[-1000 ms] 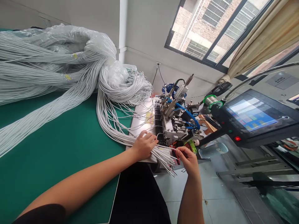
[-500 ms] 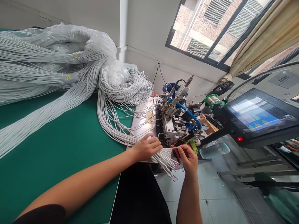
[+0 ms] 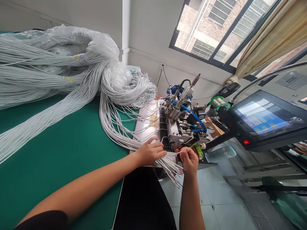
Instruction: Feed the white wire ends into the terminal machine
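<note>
My left hand (image 3: 151, 152) is closed over a bundle of white cables (image 3: 169, 166) at the table's front corner, with the loose cable ends fanning out past its fingers. Some of these ends show reddish inner wires. To the right, my right hand (image 3: 189, 159) pinches the end of a single white cable (image 3: 177, 153) between thumb and fingers. Just beyond both hands stands a metal machine (image 3: 178, 118) with blue air tubes. Several cables run across a pale plate (image 3: 145, 123) into its black row of slots (image 3: 164, 127).
A large heap of white cables (image 3: 72, 80), partly wrapped in clear plastic, lies on the green table (image 3: 96, 166). At right are a lit touchscreen (image 3: 263, 116) on an arm, a solder wire spool (image 3: 218, 103) and a clear plastic tray (image 3: 220, 154). A window (image 3: 203, 28) is behind.
My right hand has shifted slightly left, closer to the bundle, still pinching the cable end. My left hand stays in place on the bundle.
</note>
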Demonstrator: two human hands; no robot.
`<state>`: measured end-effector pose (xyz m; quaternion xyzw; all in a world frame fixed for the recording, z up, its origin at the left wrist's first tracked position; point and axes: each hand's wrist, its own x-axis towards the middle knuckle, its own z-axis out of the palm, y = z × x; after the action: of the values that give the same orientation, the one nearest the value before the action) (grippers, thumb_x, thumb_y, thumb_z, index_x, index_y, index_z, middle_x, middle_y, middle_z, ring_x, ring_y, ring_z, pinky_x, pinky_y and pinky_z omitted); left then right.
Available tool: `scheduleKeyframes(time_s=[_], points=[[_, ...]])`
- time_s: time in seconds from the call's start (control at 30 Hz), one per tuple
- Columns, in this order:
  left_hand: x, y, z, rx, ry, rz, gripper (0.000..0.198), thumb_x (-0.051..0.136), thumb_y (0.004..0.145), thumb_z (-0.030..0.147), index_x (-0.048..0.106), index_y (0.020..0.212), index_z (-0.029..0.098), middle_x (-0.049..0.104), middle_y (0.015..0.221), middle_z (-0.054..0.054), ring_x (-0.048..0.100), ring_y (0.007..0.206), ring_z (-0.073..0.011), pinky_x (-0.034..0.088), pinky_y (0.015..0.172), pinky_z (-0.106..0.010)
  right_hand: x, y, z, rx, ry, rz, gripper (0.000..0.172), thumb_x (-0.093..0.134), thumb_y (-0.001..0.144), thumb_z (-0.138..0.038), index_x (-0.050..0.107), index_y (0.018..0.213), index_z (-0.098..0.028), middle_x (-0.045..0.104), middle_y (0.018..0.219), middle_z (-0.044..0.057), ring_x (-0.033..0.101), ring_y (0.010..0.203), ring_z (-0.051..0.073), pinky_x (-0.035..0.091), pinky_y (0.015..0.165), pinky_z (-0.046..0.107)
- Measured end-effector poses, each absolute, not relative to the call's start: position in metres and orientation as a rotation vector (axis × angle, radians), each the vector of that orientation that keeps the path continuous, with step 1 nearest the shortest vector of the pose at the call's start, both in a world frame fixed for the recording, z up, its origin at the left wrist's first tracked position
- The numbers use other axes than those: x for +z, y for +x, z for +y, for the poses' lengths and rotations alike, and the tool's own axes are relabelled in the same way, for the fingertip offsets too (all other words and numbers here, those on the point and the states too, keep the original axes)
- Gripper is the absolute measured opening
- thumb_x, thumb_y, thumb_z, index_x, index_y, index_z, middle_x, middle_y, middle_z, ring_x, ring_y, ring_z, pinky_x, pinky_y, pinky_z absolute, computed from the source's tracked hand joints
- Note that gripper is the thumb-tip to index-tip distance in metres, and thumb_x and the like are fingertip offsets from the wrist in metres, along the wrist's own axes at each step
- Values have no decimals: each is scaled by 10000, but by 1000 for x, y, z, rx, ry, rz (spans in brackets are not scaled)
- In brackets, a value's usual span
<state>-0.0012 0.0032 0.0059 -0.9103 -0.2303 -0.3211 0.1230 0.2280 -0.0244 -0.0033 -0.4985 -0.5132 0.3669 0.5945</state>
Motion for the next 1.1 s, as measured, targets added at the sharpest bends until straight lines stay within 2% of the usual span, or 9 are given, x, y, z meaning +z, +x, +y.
scheduleKeyframes(time_s=[0.1,0.17,0.27,0.37,0.53,0.73,1.1], points=[[5,0,2,-923,-2635,-720,239,389,919,99,587,982,219,650,770,15,598,930,-148,255,1009,-379,-5,228,-22,863,-1219,-1157,333,650,790,-517,565,717,-204,478,595,-16,352,459,93,277,421,231],[4,0,2,-898,-2624,-767,241,397,905,100,586,1008,210,640,758,10,600,879,-153,271,979,-373,-4,229,-21,846,-1290,-1173,337,643,794,-527,583,733,-200,532,613,-2,412,479,109,317,443,236],[3,1,2,-867,-2598,-829,280,418,878,114,575,1091,204,635,761,3,593,785,-159,282,936,-374,0,231,-20,734,-1442,-1311,356,632,793,-540,642,779,-185,624,673,37,527,585,168,396,526,264],[2,1,2,-839,-2583,-862,328,454,835,125,567,1130,212,623,748,1,577,738,-167,274,930,-387,5,232,-19,630,-1542,-1478,364,604,814,-528,678,797,-172,663,702,53,574,665,202,432,625,284],[2,0,3,-750,-2632,-886,370,540,744,181,575,1111,202,629,789,-22,579,778,-198,242,964,-422,3,232,-12,619,-1553,-1662,376,559,832,-523,657,730,-175,615,654,24,527,625,177,397,592,262],[0,0,3,-776,-2655,-924,363,540,677,161,597,1035,177,638,792,-35,574,786,-204,231,980,-431,-3,230,-9,671,-1518,-1631,352,553,835,-500,606,705,-177,530,626,-5,459,600,150,363,570,244],[-1,1,4,-725,-2679,-972,346,545,691,191,596,1033,177,645,803,-45,568,803,-208,241,982,-429,-2,226,-4,791,-1472,-1532,388,587,782,-556,547,653,-192,474,602,-11,419,584,152,351,560,253]])
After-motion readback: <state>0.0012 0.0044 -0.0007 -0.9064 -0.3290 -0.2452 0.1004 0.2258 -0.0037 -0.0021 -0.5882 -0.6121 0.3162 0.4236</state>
